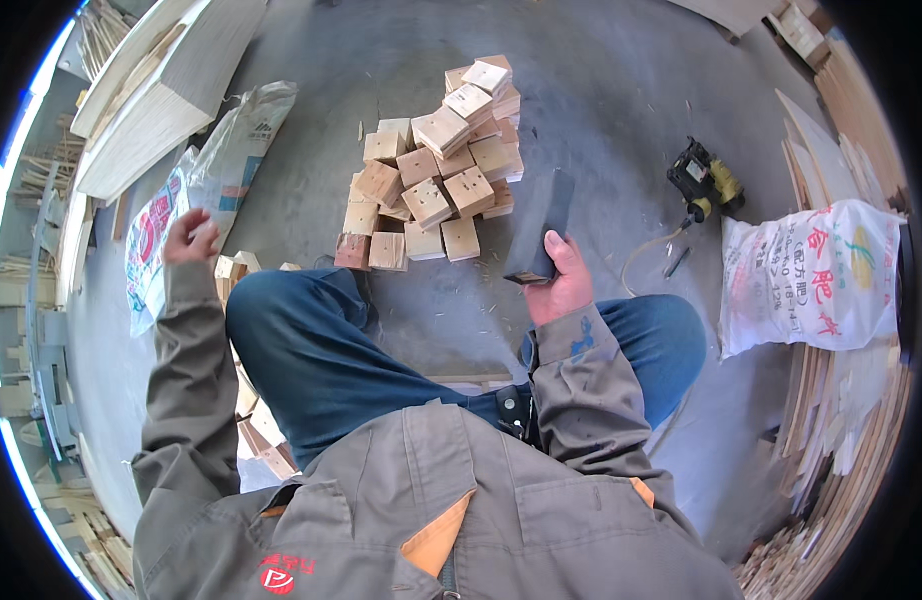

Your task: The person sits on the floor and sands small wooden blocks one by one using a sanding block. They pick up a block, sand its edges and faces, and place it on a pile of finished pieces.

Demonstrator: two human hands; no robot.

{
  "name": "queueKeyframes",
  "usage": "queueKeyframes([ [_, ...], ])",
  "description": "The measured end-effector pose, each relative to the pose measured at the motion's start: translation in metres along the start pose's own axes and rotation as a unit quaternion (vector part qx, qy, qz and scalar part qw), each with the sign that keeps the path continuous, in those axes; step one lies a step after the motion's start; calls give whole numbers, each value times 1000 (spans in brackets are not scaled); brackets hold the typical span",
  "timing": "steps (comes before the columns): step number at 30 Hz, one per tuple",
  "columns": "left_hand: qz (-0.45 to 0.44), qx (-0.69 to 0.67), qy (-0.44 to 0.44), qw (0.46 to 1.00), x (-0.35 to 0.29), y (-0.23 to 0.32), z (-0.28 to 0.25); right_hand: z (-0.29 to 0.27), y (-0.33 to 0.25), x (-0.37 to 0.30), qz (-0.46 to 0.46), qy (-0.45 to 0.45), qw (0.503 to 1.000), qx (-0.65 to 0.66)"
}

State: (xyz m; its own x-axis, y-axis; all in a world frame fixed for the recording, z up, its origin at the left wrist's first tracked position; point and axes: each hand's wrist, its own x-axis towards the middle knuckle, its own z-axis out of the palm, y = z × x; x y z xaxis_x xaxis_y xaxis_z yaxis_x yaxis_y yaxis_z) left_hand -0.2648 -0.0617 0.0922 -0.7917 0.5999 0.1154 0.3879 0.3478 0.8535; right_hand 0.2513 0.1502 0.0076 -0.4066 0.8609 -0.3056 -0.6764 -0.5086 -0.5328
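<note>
My right hand (560,278) is closed around the near end of a dark oblong block (541,225), smooth-sided and longer than it is wide. Its exact kind I cannot make out. The thumb lies along its side, and the far end points away from me. To its left on the floor rises a loose pile of pale wooden blocks (419,200), several with small dark spots on their faces. My left hand (192,238) is raised at the far left, fingers loosely bent and apart, with nothing visible in it. Nearest to it is a printed white sack (243,135).
More wooden blocks (251,420) lie beside my left leg. On the right are a black-and-yellow power tool (703,180) with a hose or cord, and a full white sack (811,280). Stacked boards (171,90) stand at the far left; wood strips (831,470) lie lower right.
</note>
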Motion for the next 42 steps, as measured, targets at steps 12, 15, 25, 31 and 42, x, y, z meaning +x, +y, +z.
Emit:
queueKeyframes([
  [12,81,288,-279,913,13,-27,302,23,2,2,17,20,997,-74],
  [15,22,285,-308,907,-26,-54,334,21,6,2,43,39,991,-123],
  [25,-48,253,-287,923,-24,-105,380,39,2,20,95,71,983,-139],
  [31,-41,200,-295,934,-15,-118,403,31,12,27,107,84,975,-176],
  [42,27,218,-255,942,-27,-84,375,41,12,19,89,52,974,-202],
])
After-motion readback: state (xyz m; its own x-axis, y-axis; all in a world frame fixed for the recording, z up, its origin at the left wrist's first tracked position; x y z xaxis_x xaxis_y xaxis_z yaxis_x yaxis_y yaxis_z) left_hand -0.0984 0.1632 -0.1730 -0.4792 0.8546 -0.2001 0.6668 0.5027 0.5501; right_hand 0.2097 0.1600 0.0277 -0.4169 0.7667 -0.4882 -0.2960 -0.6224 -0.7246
